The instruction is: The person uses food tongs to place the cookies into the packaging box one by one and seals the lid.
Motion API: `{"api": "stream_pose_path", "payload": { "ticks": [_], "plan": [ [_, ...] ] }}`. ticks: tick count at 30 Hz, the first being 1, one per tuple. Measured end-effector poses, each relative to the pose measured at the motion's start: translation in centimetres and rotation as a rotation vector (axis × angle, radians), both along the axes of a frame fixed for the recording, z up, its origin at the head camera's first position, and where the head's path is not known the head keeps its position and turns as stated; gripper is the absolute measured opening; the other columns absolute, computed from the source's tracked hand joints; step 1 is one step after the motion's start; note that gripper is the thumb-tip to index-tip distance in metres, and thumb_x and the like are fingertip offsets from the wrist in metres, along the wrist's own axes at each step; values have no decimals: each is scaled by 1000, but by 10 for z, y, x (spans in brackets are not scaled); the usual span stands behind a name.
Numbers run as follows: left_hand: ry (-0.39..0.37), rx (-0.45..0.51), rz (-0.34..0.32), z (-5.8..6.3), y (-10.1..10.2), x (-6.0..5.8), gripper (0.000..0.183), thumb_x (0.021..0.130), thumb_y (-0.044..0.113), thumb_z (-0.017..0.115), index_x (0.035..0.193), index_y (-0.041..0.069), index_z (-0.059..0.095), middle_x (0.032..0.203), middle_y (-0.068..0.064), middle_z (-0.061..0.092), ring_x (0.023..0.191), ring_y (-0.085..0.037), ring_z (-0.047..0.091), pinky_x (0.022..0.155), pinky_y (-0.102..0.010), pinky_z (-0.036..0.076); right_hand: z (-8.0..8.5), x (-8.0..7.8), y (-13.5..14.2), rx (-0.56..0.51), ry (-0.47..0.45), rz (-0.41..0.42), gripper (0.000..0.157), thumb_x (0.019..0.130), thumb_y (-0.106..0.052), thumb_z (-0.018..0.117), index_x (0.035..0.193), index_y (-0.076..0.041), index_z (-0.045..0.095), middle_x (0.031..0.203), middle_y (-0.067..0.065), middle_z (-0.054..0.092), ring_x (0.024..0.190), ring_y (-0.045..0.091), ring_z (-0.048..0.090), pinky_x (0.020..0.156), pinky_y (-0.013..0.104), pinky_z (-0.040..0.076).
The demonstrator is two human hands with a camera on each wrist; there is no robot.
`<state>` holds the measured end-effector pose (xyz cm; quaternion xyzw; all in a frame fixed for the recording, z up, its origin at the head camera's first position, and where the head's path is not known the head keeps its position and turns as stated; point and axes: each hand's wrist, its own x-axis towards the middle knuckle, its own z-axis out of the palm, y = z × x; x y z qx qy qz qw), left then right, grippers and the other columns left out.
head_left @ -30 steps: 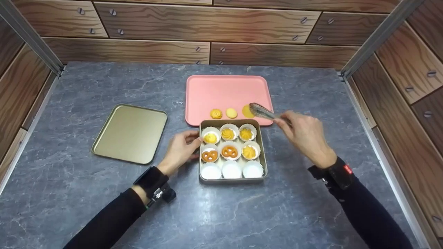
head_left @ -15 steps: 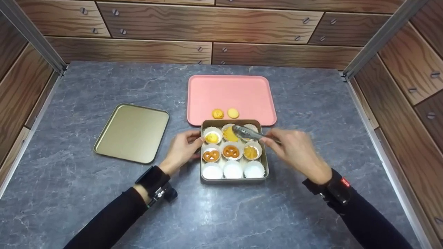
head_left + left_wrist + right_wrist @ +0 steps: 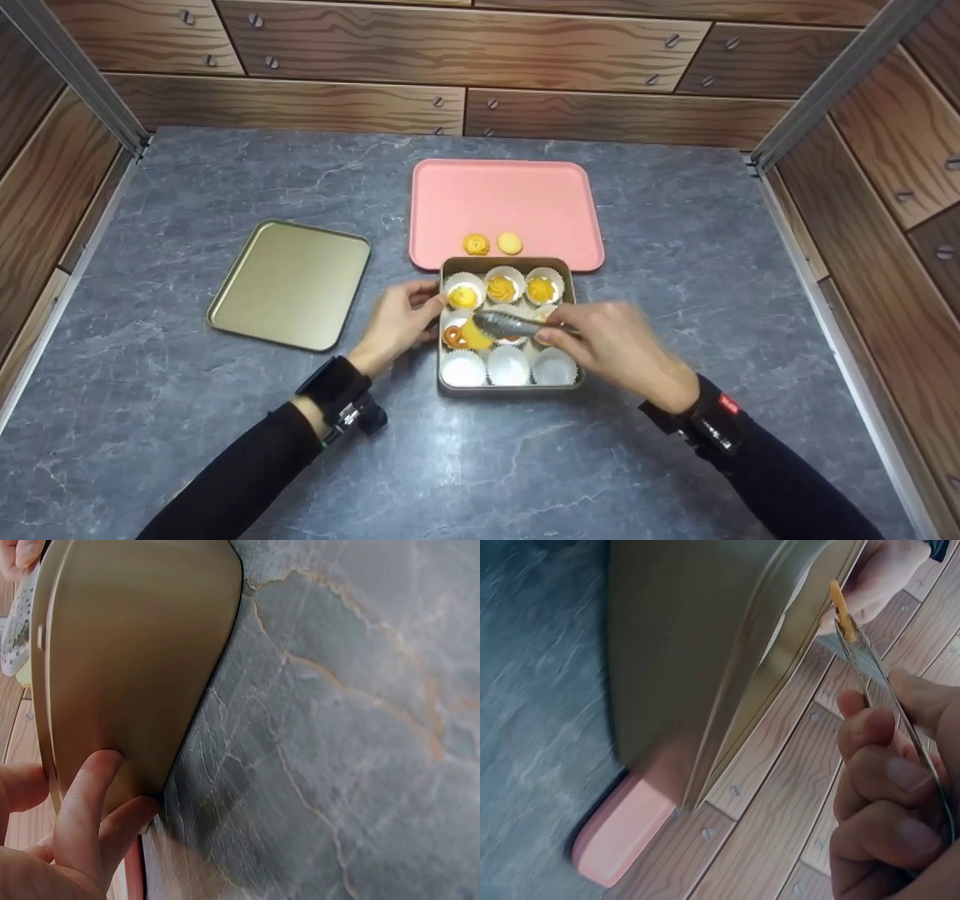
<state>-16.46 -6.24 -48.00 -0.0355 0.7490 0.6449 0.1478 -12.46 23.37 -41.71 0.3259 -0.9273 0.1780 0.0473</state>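
Note:
A square metal tin [image 3: 574,375] holds rows of white paper cups. Yellow piped cookies [image 3: 501,288] fill the far row, and part of a pretzel [image 3: 453,336] shows in the middle row. My left hand [image 3: 397,319] steadies the tin's left side, fingertips on its outer wall [image 3: 112,675] and thumb right at the rim. With thumb and fingers, my right hand [image 3: 626,349] grips metal tongs [image 3: 506,324]. Between their tips is a thin flat yellow cookie [image 3: 475,335], over the middle row's left cup. The tongs hide most of the centre cup.
Behind the tin lies a pink tray [image 3: 506,195] with a piped cookie [image 3: 475,244] and a round smooth cookie [image 3: 510,243] near its front edge. The tin's lid [image 3: 289,285] lies to the left. Wood-patterned walls border the grey tabletop [image 3: 450,465].
The tongs have lifted the flat cookie from the pink tray's right front and carried it left and nearer, across the tin. My left hand stays at the tin's side.

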Motion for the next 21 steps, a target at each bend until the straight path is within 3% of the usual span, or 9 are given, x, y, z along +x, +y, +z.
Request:
{"api": "stream_pose_path", "payload": {
  "ticks": [7,14,21],
  "plan": [
    [-8,1,0,0,0,0,46,100,12,68,142,-1,56,132,-21,66,103,-29,72,73,-33,67,-2,6,-15,52,-7,74,29,98,-40,70,90,-12,73,68,-7,65,51,1,48,43,17,43],
    [-28,25,-12,1,-2,1,48,100,13,68,145,0,54,134,-21,65,105,-30,71,76,-34,67,-5,10,-21,78,0,98,27,99,-41,70,91,-15,74,76,-5,72,61,8,63,50,25,53],
    [-25,41,-7,1,-2,1,46,100,12,68,143,0,56,135,-20,65,107,-30,71,76,-34,67,-10,10,-25,93,3,129,26,99,-39,70,86,-17,72,71,-9,67,58,7,59,49,24,50]
  ]
}}
